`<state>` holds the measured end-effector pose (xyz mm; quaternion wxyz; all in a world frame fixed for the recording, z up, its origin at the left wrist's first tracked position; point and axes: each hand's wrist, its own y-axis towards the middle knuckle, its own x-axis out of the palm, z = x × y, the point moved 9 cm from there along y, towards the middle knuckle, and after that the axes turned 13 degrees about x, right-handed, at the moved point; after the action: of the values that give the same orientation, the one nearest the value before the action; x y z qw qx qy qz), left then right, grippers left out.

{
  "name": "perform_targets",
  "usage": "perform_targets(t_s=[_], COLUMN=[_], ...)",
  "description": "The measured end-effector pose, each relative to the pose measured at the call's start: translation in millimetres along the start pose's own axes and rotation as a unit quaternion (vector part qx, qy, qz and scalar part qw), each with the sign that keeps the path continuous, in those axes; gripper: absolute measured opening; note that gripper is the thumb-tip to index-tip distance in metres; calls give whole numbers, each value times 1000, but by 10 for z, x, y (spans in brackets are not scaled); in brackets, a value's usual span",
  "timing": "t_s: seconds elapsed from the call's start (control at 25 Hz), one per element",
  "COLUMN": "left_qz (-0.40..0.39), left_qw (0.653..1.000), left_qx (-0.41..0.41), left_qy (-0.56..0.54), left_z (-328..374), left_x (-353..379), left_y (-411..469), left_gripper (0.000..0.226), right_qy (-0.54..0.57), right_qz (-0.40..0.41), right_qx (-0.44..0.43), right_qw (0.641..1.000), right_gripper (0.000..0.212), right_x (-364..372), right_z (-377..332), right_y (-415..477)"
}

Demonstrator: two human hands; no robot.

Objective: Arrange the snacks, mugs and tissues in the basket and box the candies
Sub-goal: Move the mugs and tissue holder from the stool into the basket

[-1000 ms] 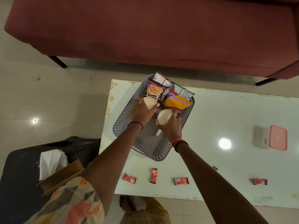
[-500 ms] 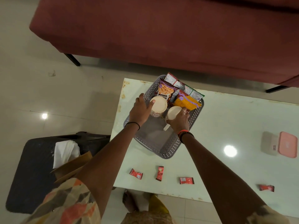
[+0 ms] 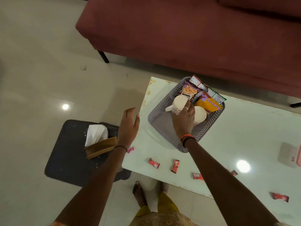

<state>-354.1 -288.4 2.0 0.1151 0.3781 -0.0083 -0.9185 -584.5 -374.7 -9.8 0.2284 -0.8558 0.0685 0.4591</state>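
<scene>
A grey perforated basket [image 3: 162,118] sits on the pale table [image 3: 236,136]. Snack packets stand at its far end: a peanut pack [image 3: 189,90], a yellow pack [image 3: 210,103] and sachets [image 3: 206,88]. Two cream mugs stand in the basket, the left mug [image 3: 178,101] and the right mug [image 3: 201,114]. My right hand [image 3: 184,121] lies between them with fingers against the left mug; its grip is hidden. My left hand [image 3: 128,126] is open in the air past the table's left edge, near the brown tissue box [image 3: 99,144]. Red candies [image 3: 153,163] [image 3: 175,166] [image 3: 197,176] lie along the near edge.
The tissue box rests on a dark stool [image 3: 65,157] left of the table. A pink candy [image 3: 130,150] lies at the table's left edge, another red candy [image 3: 279,196] at the near right. A pink-lidded box [image 3: 291,154] is at the right edge. A maroon sofa [image 3: 195,38] stands behind.
My left hand let go of the left mug and swung out leftward, off the table, toward the tissue box. Both mugs now stand in the basket. My view shifted left.
</scene>
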Motion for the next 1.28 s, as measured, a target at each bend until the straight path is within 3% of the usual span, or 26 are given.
perform_targets(t_s=[0.16,0.32,0.44,0.56,0.72,0.88,1.04,1.28], left_qz=[-29,-117,-176,-173,-132,-144,-155,-198], left_qw=[996,974,956,959,969,977,976,973], left_qx=[-28,-78,-85,-84,-79,-95,-102,-44], left_qy=[76,177,217,210,194,128,110,112], left_z=[-538,-1148,-1455,-1630,-1673,-1713,-1683,-1260], left_x=[-544,-943,-1045,-1080,-1159,-1195,-1289,-1201], left_y=[-667,-1295,-1516,-1566,-1549,-1663,-1775,-1474], left_gripper=[41,70,84,74,49,49,51,51], right_qy=[19,-39,-90,-136,-146,-162,-158,-72], right_qz=[-145,-329,-379,-371,-299,-245,-272,-312], right_qx=[-103,-189,-231,-276,-308,-310,-312,-223], right_qw=[984,924,892,876,891,904,897,920], right_gripper=[70,79,87,81,52,34,23,23], right_x=[647,1405,1787,2032,2134,2108,2014,1492], right_z=[-404,-609,-697,-799,-896,-925,-907,-748], right_y=[-766,-1593,-1987,-2206,-2320,-2392,-2451,-2207])
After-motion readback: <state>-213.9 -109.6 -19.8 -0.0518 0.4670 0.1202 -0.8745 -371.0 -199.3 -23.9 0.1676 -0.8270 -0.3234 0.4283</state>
